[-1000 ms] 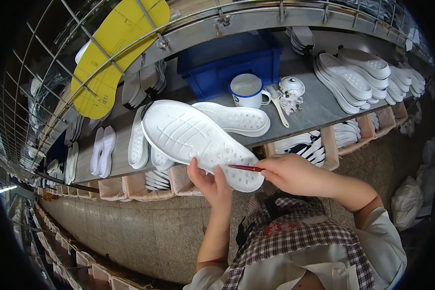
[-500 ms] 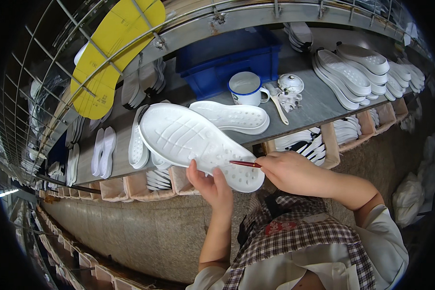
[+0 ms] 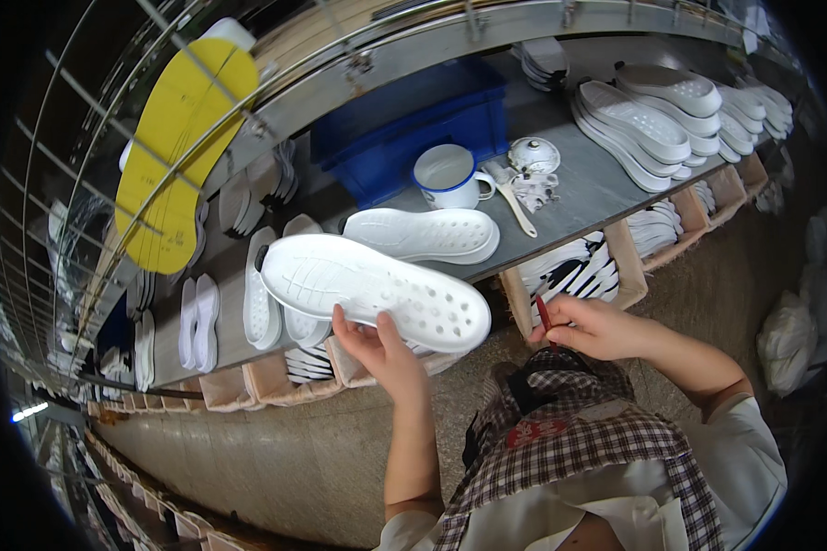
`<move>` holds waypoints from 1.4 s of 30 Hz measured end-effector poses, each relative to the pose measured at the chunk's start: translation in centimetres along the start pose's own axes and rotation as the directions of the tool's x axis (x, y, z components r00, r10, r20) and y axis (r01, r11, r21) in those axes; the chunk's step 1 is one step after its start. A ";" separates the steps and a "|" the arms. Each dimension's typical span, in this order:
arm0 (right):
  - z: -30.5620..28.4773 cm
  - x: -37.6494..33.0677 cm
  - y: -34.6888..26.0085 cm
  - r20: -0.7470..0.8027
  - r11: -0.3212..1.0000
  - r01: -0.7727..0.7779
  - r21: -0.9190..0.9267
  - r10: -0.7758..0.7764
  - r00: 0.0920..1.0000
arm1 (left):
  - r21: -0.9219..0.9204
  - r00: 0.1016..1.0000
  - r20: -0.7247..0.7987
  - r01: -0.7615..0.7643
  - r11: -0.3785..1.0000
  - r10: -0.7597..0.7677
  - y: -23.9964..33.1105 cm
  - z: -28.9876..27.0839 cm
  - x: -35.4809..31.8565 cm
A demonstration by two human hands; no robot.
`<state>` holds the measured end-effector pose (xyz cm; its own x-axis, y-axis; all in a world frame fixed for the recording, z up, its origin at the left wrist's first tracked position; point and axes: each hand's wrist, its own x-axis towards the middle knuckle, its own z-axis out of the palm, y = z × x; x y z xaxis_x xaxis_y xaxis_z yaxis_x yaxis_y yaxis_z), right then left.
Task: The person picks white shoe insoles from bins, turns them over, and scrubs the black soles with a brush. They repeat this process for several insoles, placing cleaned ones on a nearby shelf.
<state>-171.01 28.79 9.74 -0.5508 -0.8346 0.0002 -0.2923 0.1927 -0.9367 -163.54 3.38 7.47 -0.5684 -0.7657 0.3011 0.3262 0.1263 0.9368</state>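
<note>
My left hand point(image 3: 381, 356) holds a white shoe sole point(image 3: 368, 280) from its near edge, fingers underneath and along the side. The sole's inner face is up, showing round hollows at the right end and ribbed lines at the left. To its right, apart from the sole, my right hand point(image 3: 595, 329) is closed on a slim dark red pen-like tool point(image 3: 543, 313), which points upward. Just beyond the held sole, another white sole pair point(image 3: 423, 231) lies on the grey table point(image 3: 574, 188).
A white enamel mug point(image 3: 448, 176) with blue rim stands before a blue crate point(image 3: 404, 129), near a brush point(image 3: 516, 204) and small lidded pot point(image 3: 533, 156). Sole stacks point(image 3: 639, 124) fill the right. Fabric-lined bins point(image 3: 627, 262) hang below the edge; a yellow sole-shaped sheet point(image 3: 184, 151) hangs on wire mesh.
My right hand has drawn the red tool away from the sole's hollows, rightward, and tipped it upright. The sole in my left hand has tilted and sits slightly lower at its far end.
</note>
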 end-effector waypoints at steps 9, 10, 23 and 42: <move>4.5 -2.9 10.6 0.384 0.848 -0.109 -0.518 0.345 0.857 | -0.055 0.910 0.205 0.379 0.924 -0.361 -6.4 4.1 6.4; 4.8 -3.0 11.4 0.400 0.841 -0.087 -0.534 0.343 0.850 | 0.041 0.887 0.284 0.368 0.929 -0.364 -6.9 4.0 6.9; 3.5 -11.5 19.4 0.392 0.703 -0.260 -0.661 0.620 0.680 | 0.259 0.992 0.121 0.001 0.966 -0.033 -3.6 5.8 0.0; -8.1 -35.8 25.7 -0.447 0.678 -0.238 0.696 0.668 0.594 | 0.197 0.633 0.771 -0.339 0.920 0.068 -1.5 32.1 -7.7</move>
<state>-165.12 67.74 -11.50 -0.8725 -0.1364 -0.4693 0.4770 -0.0293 -0.8784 -183.94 29.32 9.44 -0.9200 0.0104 0.3917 0.3441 0.4996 0.7950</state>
